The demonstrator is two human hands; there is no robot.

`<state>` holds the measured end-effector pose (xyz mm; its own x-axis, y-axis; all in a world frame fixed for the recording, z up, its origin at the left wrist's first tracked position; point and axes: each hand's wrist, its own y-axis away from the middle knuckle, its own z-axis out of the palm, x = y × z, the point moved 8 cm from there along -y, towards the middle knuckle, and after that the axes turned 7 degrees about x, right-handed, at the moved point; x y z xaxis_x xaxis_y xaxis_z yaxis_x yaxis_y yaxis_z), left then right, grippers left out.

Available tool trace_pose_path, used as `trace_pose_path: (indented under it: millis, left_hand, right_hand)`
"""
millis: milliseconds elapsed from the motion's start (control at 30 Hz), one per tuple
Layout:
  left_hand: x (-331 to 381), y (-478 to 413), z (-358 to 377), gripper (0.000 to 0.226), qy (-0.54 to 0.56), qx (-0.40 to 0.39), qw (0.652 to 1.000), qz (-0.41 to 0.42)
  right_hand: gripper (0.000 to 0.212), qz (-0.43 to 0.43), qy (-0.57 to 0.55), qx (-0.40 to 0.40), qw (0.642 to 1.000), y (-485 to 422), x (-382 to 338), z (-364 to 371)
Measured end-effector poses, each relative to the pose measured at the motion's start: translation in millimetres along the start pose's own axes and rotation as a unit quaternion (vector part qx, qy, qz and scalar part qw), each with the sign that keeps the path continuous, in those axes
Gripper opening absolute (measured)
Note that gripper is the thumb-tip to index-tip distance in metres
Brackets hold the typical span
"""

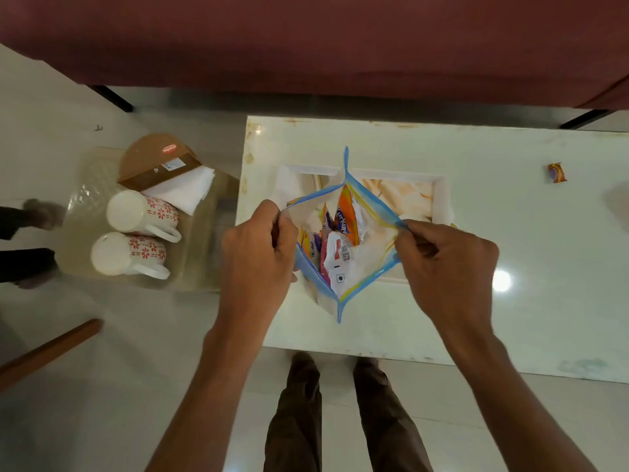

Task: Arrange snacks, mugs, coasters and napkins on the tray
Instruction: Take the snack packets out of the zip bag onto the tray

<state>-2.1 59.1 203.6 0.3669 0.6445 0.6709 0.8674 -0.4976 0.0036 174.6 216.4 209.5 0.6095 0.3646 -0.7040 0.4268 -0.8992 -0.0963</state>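
A clear zip bag (366,267) with a blue seal is held open above the white tray (439,189). My left hand (258,253) pinches its left lip and my right hand (446,264) pinches its right lip. Inside lie several snack packets (343,233), orange, white and purple. One small wrapped snack (557,172) lies alone on the table at the right. Two white mugs with red flowers, one (141,216) and the other (127,255), lie on their sides on a low side surface at the left. White napkins (183,190) and a brown box (160,165) sit behind the mugs.
The white table (510,318) carries the tray. A maroon sofa (306,39) runs along the far side. A wooden stick (47,349) angles in at the lower left. My legs (340,420) stand at the table's near edge. Another person's feet (37,212) show at far left.
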Motion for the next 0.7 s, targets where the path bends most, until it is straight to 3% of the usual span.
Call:
trace_pose_path:
  millis: [400,500,567,633,700]
  left_hand:
    - [4,-6,-36,0.031,0.079,-0.003,0.997,-0.019]
    - [25,3,-34,0.031,0.101,-0.008,0.995,-0.001]
    - [31,7,-36,0.030,0.103,0.000,0.995,0.005]
    - [31,9,-39,0.028,0.098,0.007,0.995,0.006]
    - [28,14,-43,0.027,0.092,0.010,0.996,0.004]
  right_hand:
    - [0.019,0.047,0.002,0.007,0.999,-13,18,-36]
    - [0.031,-0.023,0.046,0.059,0.997,-6,-8,-46]
    - [0.023,-0.105,0.035,0.079,0.991,3,-39,-49]
    - [0.016,-0.136,-0.007,0.020,0.991,9,-60,-33]
    - [0.021,-0.103,-0.019,-0.070,0.992,11,-67,-4]
